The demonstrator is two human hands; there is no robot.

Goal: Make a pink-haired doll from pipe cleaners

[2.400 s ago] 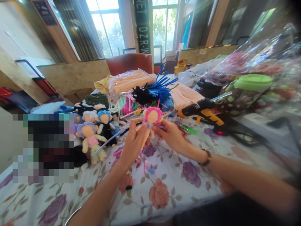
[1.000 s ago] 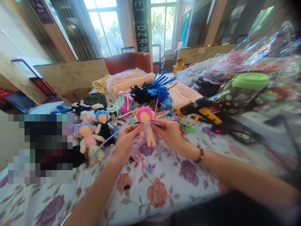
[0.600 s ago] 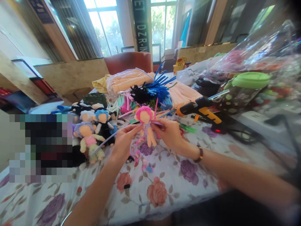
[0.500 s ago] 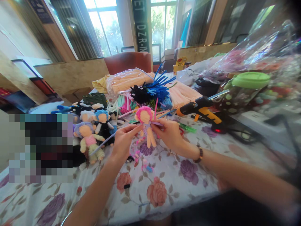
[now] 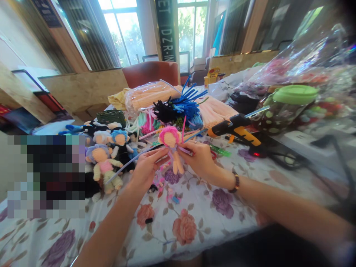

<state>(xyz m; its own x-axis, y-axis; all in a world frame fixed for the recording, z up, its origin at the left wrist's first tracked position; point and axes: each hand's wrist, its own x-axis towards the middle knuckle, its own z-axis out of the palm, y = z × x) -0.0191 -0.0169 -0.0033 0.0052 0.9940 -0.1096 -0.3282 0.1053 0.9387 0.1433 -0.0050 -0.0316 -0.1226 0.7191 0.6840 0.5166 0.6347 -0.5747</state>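
A small pipe-cleaner doll (image 5: pixel 177 163) with pink hair and a peach body is held upright above the table between my two hands. My left hand (image 5: pixel 146 167) pinches it at its side, thumb and fingers closed. A long pale lilac pipe cleaner (image 5: pixel 122 168) sticks out from that hand toward the lower left. On the other side, my right hand (image 5: pixel 198 157) has its fingers closed on a lilac pipe cleaner end (image 5: pixel 187 151) beside the doll's chest. Lilac strands cross the doll's upper body. My fingertips partly hide the doll's arms.
Several finished dolls (image 5: pixel 104 165) sit at the left. A glue gun (image 5: pixel 236 129) with a red light stands at the right, near a green-lidded jar (image 5: pixel 294 94). Bundles of pipe cleaners (image 5: pixel 186 105) lie behind. Colourful scraps (image 5: pixel 172 196) lie on the flowered tablecloth (image 5: pixel 203 218).
The lilac pipe cleaner end at my right hand now shows longer and angles down to the right. My right fingers have shifted slightly; the doll stays nearly in place.
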